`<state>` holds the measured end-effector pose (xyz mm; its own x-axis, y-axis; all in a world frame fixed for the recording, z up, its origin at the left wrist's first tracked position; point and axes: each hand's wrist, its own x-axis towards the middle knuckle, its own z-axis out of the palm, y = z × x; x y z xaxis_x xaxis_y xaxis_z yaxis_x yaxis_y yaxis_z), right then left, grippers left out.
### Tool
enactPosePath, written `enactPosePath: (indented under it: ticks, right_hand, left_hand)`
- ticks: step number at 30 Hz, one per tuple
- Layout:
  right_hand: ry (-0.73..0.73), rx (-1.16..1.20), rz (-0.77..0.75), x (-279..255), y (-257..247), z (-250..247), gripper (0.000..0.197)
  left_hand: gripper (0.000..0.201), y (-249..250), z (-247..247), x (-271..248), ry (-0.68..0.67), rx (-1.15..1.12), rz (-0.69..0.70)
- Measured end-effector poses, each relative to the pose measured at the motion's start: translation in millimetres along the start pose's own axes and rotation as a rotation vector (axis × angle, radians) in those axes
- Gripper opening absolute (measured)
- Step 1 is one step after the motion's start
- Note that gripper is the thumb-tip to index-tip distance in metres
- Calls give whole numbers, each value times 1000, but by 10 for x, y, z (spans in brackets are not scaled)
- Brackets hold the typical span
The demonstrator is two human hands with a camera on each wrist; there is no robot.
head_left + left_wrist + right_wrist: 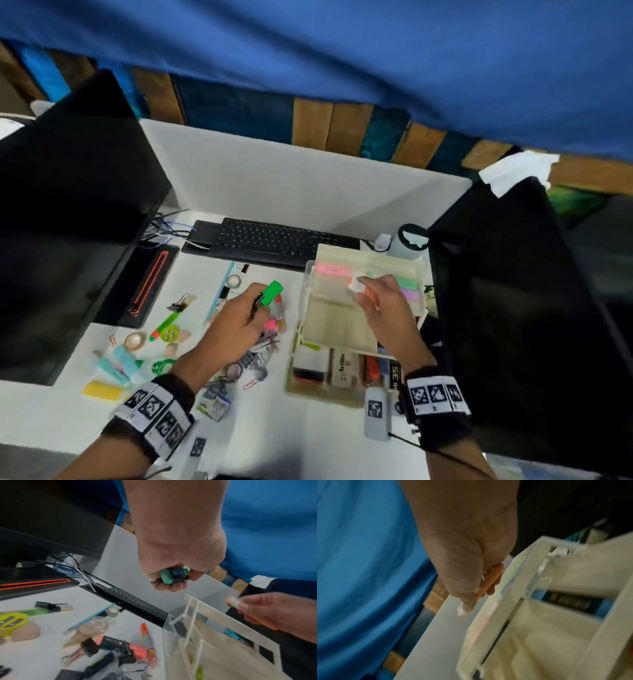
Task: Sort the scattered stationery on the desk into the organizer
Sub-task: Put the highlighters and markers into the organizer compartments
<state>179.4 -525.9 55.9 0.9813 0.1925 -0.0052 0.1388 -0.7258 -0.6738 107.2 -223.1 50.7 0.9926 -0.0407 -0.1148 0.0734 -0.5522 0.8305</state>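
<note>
1. Gripping a green-capped highlighter [270,292], the left hand [239,317] curls its fingers above the scattered stationery.
2. Right hand [383,308] pinches an orange-and-white marker [356,285] over the cream organizer [342,337].

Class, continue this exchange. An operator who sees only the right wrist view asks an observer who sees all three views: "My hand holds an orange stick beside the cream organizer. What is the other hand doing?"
Observer: The left hand grips a green-capped marker above a pile of stationery, to the left of the organizer.
Operator: Which part of the organizer is my hand over?
Observer: The right hand, holding the orange stick, is over the back part, next to pink sticky notes.
Operator: What lies loose on the desk?
Observer: Among other things, a yellow block, a green highlighter and a binder clip.
</note>
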Motion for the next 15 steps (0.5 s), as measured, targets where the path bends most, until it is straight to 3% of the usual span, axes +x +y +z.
enactPosePath:
  ticks: [5,9,15]
  right_hand:
    - [75,-111,13,19,467,-181,28]
    - [73,-117,-30,19,591,-130,26]
    - [180,-141,-10,-35,628,-47,16]
  left_hand:
    - [31,223,250,-48,-26,-33,5]
    - [25,299,396,-115,-61,1,13]
    - [20,335,554,-269,-80,-12,25]
